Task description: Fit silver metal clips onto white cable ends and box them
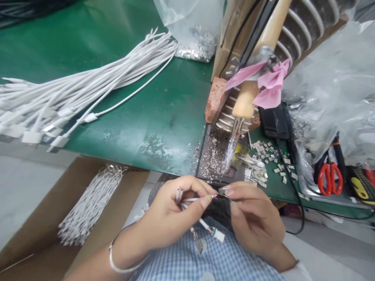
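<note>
My left hand (178, 210) is closed around several white cables (190, 200), with the thumb and index finger pinching one near its stripped end. Two of these cables hang below the palm, each ending in a small board and a metal USB connector (199, 245). My right hand (254, 218) pinches a small metal USB connector (223, 191) between thumb and fingertips, right at the wire end from the left hand. Whether wire and connector touch is too small to tell. Just beyond both hands, a soldering iron (246, 99) with a wooden handle points down over a solder-speckled plate (212, 156).
Bundled white cables (117, 78) lie on the green table (131, 121). A cardboard box (129, 195) below holds more cables. Small connector pieces (259, 173) are scattered right of the iron. Red-handled scissors (330, 177), a brick (215, 97) and a bag of metal parts (195, 43) stand around.
</note>
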The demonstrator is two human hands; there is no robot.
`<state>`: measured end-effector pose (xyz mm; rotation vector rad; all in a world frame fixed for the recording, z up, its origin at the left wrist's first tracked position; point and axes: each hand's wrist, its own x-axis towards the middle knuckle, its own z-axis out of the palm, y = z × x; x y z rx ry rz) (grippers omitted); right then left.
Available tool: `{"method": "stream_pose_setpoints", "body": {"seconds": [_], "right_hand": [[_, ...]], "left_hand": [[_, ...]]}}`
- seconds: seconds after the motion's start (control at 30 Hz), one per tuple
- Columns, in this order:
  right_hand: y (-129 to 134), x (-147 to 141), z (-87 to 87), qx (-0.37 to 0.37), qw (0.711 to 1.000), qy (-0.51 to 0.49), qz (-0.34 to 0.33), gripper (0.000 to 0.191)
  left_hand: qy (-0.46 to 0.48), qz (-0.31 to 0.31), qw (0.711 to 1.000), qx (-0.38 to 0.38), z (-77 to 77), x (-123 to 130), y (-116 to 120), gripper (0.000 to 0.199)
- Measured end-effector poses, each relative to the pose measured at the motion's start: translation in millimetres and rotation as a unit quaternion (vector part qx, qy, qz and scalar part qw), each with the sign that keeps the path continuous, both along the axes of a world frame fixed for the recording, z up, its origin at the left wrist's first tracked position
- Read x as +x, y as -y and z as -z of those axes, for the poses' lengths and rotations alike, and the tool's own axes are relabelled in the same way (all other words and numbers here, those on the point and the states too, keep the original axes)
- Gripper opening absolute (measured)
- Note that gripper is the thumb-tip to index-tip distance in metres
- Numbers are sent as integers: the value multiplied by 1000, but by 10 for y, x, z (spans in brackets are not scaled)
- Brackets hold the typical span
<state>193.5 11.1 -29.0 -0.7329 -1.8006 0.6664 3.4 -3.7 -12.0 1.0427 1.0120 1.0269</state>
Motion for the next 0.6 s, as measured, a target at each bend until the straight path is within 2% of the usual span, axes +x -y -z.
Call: {"method": "stream_pose_setpoints", "body": {"seconds": [0.17,0.6], "right_hand": [[-18,-82,-15,12,1000,1,5,31],[-69,-98,-101,20,999,37,32,25]], "left_hand": [[27,0,1000,5,-7,21,-64,12],[-14,-4,1000,22,-127,51,-182,14]]}}
